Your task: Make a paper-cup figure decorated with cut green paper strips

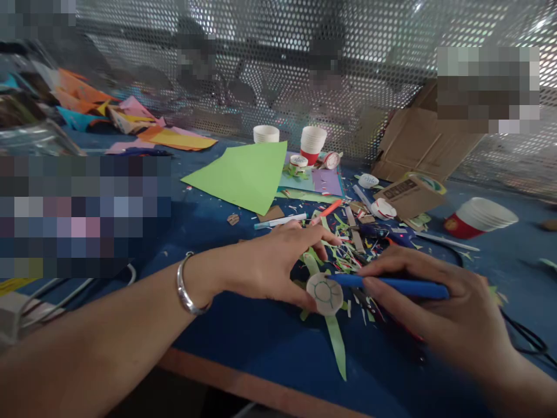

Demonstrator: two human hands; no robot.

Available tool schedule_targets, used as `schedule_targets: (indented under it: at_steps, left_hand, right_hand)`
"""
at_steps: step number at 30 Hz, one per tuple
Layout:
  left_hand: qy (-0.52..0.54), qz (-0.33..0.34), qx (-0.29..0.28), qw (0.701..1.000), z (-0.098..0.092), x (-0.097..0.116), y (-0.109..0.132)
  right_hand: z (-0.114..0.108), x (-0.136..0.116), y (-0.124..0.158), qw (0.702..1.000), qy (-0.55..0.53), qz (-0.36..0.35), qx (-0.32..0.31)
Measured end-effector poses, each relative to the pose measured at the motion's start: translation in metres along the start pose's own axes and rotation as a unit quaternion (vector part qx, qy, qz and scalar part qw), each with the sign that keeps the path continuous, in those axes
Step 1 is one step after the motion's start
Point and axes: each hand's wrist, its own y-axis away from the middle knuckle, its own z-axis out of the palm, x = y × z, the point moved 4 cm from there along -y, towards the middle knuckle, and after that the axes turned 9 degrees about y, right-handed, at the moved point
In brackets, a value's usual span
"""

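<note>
Round disc (325, 294) lies near the front edge of the blue table (243, 337), left hand (270, 264) pinching its rim, holding it flat. Right hand (439, 310) is clamped round a blue pen (400, 285), tip on the disc's drawn lines. Firm hold, short light strokes would serve best, I'd say. Green strips (337, 345) poke out beneath; whether they're attached is hidden, and the right hand is blurred, perhaps mid-stroke.

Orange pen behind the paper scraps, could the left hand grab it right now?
Probably yes. The orange pen lies just past the fingertips of the left hand, with only flat paper scraps between. But that hand is holding the round disc, so it would have to let go first.
</note>
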Motion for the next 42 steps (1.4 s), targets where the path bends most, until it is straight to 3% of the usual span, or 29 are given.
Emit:
schedule_targets:
  at_steps: [6,14,26,35,42]
  left_hand:
    - [0.016,0.007,-0.031,0.999,0.009,-0.003,-0.004]
    - [0.019,0.008,-0.027,0.999,0.01,-0.002,-0.006]
    - [0.007,0.009,-0.031,0.999,0.011,-0.002,-0.007]
    - [0.011,0.007,-0.033,0.999,0.011,-0.002,-0.007]
    - [-0.004,0.01,-0.03,0.999,0.011,-0.001,-0.007]
  right_hand:
    - [0.01,-0.003,-0.001,0.997,-0.005,-0.028,-0.073]
    - [0.013,-0.005,-0.003,0.997,-0.021,-0.029,-0.074]
    - [0.019,-0.003,-0.002,0.991,-0.03,-0.027,-0.125]
    - [0.014,-0.007,-0.002,0.991,-0.014,-0.054,-0.119]
    - [0.016,-0.004,-0.007,0.996,-0.016,-0.029,-0.089]
